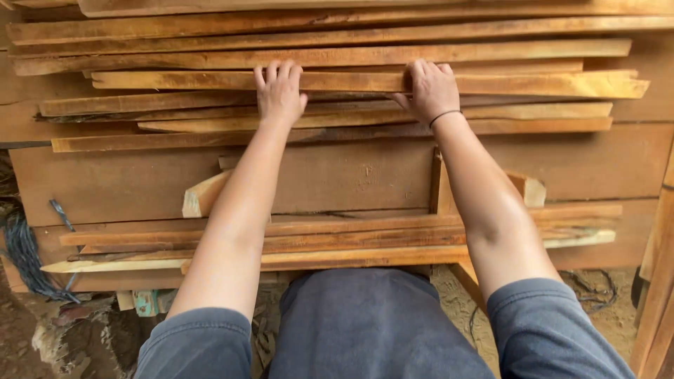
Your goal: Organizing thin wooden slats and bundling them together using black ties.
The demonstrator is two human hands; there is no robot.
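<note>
Both hands, left hand [279,91] and right hand [432,90], curl fingers over the long wood strip [365,82] at upper centre of the stack [105,182], grip apparently closed; keep it level, lift evenly.

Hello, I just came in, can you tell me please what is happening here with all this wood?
A person leans over a pile of rough wooden strips that lie across wide boards. Both bare hands are laid on the same long strip near the top of the pile: the left hand with fingers curled over its far edge, the right hand beside it, a thin dark band on its wrist. The strip lies flat on the pile. A dark blue rope hangs at the left.
</note>
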